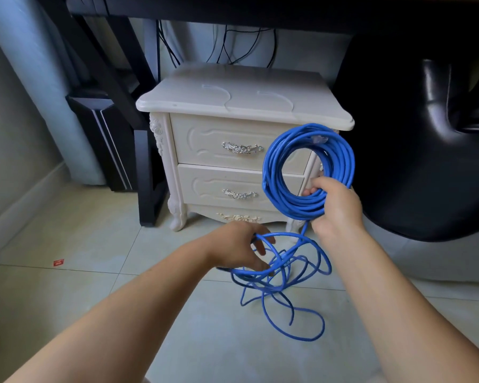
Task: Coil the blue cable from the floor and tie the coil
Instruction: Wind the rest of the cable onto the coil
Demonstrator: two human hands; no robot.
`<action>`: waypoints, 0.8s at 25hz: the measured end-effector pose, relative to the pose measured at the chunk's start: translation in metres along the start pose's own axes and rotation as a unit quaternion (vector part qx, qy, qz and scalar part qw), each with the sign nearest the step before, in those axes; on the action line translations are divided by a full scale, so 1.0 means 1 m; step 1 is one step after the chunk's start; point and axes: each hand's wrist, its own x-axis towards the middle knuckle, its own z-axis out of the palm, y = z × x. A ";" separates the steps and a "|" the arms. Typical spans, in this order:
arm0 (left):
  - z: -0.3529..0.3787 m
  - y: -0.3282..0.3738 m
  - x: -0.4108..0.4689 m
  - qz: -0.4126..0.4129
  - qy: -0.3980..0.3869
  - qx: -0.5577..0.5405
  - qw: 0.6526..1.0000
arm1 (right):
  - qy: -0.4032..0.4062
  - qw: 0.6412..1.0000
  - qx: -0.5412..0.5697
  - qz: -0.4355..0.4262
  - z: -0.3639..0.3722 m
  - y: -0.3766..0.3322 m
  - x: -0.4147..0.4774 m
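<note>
Where the pale floor point(67, 299) runs under a dark desk point(233, 6), a black chair point(426, 161) sits just right of a cream nightstand point(233, 106) with two drawers. In front of the nightstand's right edge the coil point(307, 172) is held upright in the air, many turns of blue forming a neat ring that overlaps both drawer fronts. Before the nightstand's feet, the loose cable point(288, 286) lies on the floor in a tangle of loops, joined to the coil by one strand dropping from its lowest point. The right hand point(338, 208) grasps the coil at its lower right, fingers curled round the bundle with their tips showing inside the ring. The left hand point(233, 247), lower and near the nightstand's front foot, has its fingers curled loosely round a strand at the top of the tangle, which runs between them. A clear plug point(320, 139) shows at the coil's top. A red scrap point(58, 262) lies on the floor well left of the nightstand.
</note>
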 end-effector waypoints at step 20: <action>-0.015 -0.014 0.009 0.094 0.539 0.198 0.813 | 0.061 0.980 -0.154 -0.108 -0.014 -0.012 0.002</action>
